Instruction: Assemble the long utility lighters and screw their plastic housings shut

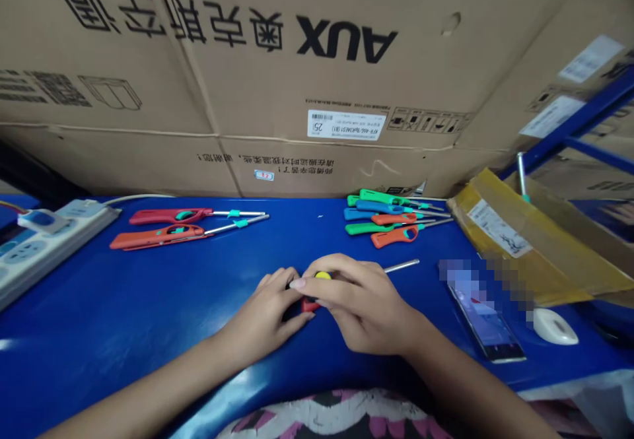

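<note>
My left hand (270,307) is closed around the handle end of a red stick lighter (310,305), most of which the fingers cover. A thin metal tube (402,266), apparently this lighter's, sticks out to the right from behind my right hand. My right hand (369,303) is closed just above the lighter, with thumb and fingers around a yellow-topped tool (323,275). Only the tool's round yellow end and a little dark part show, so its kind is hidden. The two hands meet over the blue tabletop (163,320).
A red lighter (161,216) and an orange lighter (158,236) lie at left, beside a power strip (54,241). Several coloured lighters (384,211) are piled at right. An open carton (495,228), phone (485,313) and white mouse (555,327) are further right. Large cardboard (267,96) stands behind.
</note>
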A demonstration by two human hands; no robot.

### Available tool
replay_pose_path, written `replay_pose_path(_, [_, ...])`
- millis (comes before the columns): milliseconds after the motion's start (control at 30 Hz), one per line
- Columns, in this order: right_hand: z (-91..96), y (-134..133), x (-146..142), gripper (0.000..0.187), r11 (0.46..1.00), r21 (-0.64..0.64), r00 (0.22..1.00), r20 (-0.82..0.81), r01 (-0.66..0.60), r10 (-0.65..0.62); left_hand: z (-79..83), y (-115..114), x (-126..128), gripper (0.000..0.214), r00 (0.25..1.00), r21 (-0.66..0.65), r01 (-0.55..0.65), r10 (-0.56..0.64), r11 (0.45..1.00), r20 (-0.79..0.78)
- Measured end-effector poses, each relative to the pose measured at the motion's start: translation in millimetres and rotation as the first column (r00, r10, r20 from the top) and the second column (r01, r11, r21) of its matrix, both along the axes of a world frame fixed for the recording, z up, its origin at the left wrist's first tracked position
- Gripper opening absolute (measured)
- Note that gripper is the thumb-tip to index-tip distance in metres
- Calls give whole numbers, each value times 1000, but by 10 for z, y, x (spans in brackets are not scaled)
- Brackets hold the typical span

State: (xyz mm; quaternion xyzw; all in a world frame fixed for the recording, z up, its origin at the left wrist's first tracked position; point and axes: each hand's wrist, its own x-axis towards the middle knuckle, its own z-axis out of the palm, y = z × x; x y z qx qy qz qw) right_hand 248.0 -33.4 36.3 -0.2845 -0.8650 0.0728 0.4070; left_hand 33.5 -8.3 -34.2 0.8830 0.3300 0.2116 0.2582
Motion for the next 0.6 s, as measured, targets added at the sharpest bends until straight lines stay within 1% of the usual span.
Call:
replay_pose_path(67, [-24,16,6,22,989,89,993,-24,114,-112,20,12,24,20,999,-1,19,-19,1000,-47])
replay_pose_path(100, [-28,27,16,19,978,127,986,-25,166,-165,33,20,41,20,998,-7,21,-22,1000,-64])
replay_pose_path(133, [-23,37,33,19,972,136,981,-16,193,-193,48,28,59,18,997,-16,17,-19,1000,-72])
replay_pose_path(167, [-9,45,56,22,974,123,981,0,190,-192,62,34,77,15,997,-27,11,-13,1000,-78])
replay_pose_path(200, [13,51,83,28,984,84,986,56,155,-160,74,39,94,13,997,-39,4,-7,999,-81])
replay_pose_path(233, [40,53,110,35,993,1,989,96,117,-117,83,42,109,11,997,-51,-2,-2,999,-79])
replay_pose_path(267, [67,51,136,40,993,-91,993,102,70,-61,89,43,123,11,998,-58,-8,4,998,-70])
replay_pose_path(300, [91,47,156,44,987,-156,996,89,25,-11,90,43,135,12,998,-62,-14,10,998,-57])
replay_pose_path(333, [107,42,169,45,980,-200,998,67,-9,22,87,43,146,13,999,-64,-21,19,998,-43])
replay_pose_path(367, [115,35,175,42,977,-212,998,47,-22,33,80,43,158,13,999,-64,-30,29,997,-28])
replay_pose_path(433, [110,24,170,31,986,-164,999,49,16,-8,60,47,188,12,999,-68,-40,40,997,-2])
replay_pose_path(500, [93,20,157,22,992,-80,992,86,100,-93,37,58,226,10,999,-77,-37,39,996,28])
replay_pose_path(600, [91,29,163,22,982,40,972,140,183,-187,13,91,301,10,997,-85,-28,35,996,71])
